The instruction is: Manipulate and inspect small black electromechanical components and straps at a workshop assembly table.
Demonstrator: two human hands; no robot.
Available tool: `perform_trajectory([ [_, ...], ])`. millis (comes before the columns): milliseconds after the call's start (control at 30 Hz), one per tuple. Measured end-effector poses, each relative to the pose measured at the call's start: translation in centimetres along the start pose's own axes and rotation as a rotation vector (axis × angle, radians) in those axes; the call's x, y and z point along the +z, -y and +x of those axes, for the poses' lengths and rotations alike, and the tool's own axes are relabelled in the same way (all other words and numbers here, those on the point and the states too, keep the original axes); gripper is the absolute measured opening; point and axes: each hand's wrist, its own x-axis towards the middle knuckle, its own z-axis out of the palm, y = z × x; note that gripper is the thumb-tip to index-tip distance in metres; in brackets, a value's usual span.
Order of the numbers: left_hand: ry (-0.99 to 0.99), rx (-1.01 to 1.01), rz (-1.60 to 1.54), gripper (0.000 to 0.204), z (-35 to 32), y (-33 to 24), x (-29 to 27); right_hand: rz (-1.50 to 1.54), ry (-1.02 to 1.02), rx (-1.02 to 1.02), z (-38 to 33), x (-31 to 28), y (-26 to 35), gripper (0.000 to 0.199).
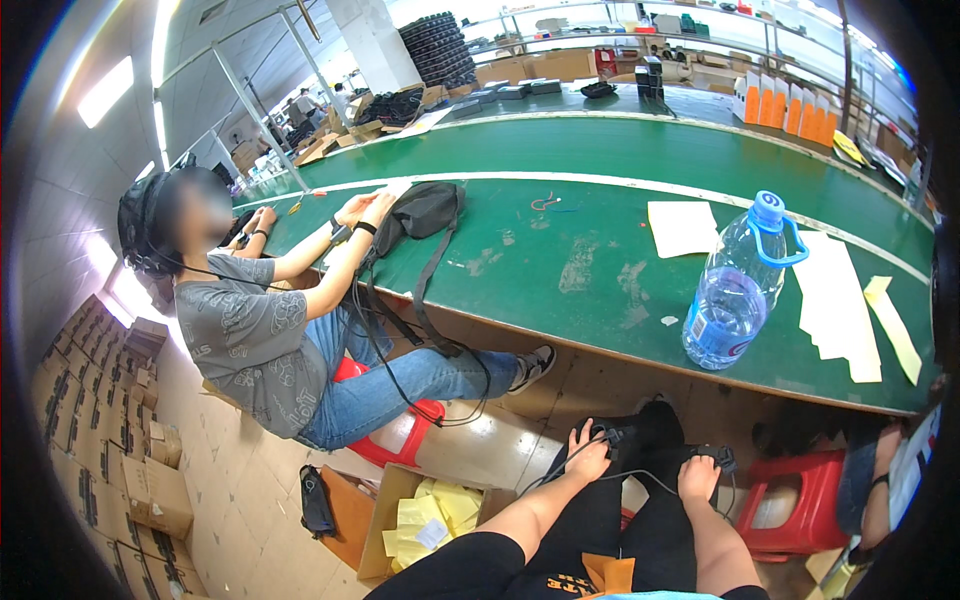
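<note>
My left hand [588,456] rests over my left knee, its fingers curled around a small black corded device [616,437]. On my right knee, my right hand [697,478] is closed on another small black device [722,458] with a cable. The fingers partly hide both devices, so their exact kind does not show. Thin grey cables run from them across my black trousers. Both hands are below the near edge of the green bench [580,265], apart from it. On the bench ahead stands a clear plastic bottle [735,300] with a blue cap and handle, partly filled.
Pale paper sheets [684,229] lie near the bottle. At the left, a seated person [265,340] handles a dark grey bag [425,208]. Red stools [795,500] stand beside me and under that person. An open carton [380,520] with yellow packaging sits by my left leg; stacked cartons [155,490] line the left.
</note>
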Motion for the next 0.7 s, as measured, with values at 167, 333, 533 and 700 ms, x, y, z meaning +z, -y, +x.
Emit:
perform_trajectory([
  [167, -0.002, 0.012, 0.004, 0.035, 0.2, 0.1, 0.0, -0.001, 0.021, 0.009, 0.1, -0.5, 0.2, 0.021],
  [333, -0.018, 0.019, -0.016, 0.036, 0.2, 0.1, 0.1, 0.004, 0.045, 0.018, 0.1, -0.7, 0.2, 0.021],
  [533, 0.006, 0.004, -0.026, 0.037, 0.2, 0.1, 0.2, 0.009, 0.030, 0.018, 0.0, -0.7, 0.3, 0.021],
  [700, 0.053, -0.002, -0.009, 0.037, 0.0, -0.2, -0.7, 0.017, 0.066, 0.030, 0.1, -0.9, 0.3, 0.022],
])
